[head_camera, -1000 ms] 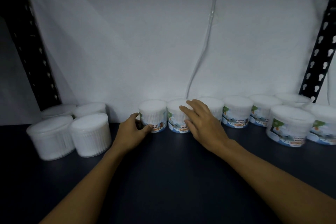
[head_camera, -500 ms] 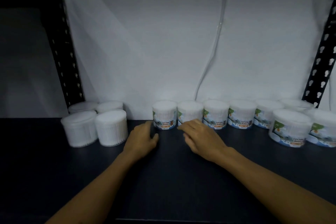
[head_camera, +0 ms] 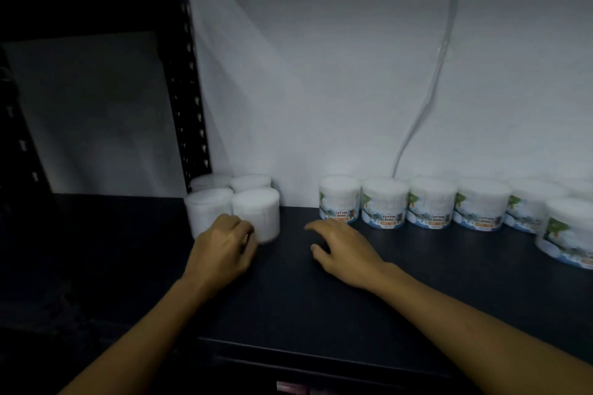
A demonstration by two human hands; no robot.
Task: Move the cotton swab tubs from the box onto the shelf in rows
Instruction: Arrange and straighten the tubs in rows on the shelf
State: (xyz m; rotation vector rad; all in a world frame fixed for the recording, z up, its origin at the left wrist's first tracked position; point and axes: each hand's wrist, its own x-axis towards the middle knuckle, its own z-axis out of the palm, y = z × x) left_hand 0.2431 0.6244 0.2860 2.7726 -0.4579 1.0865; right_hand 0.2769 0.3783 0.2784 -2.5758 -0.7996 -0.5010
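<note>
Left hand [head_camera: 221,247] sits against the front of a cluster of four tubs at the left end of the shelf [head_camera: 288,298], fingers curled by the gap between the two front ones — the front-right tub [head_camera: 256,212] and its neighbour, the front-left tub [head_camera: 208,210]. Blur there, so can't tell whether the grip has closed on a tub or is just nudging. Right hand [head_camera: 348,250] is loose, fingers spread, holding nothing, just in front of the end tub [head_camera: 339,197] of the labelled back row [head_camera: 433,205].

Looks like tidying — the cluster shows no labels to the front & stands apart from the row, w/ a bare gap between. To do it well, prob take one tub at a time around its sides, turn the label forward, slide it along the back wall till it touches the end tub. Keep the free hand steadying that end tub so the row doesn't shift. These tubs look light, so push low, not at the lid, or they tip. Another labelled tub [head_camera: 568,231] at far right sits forward of the row. Box isn't in view
</note>
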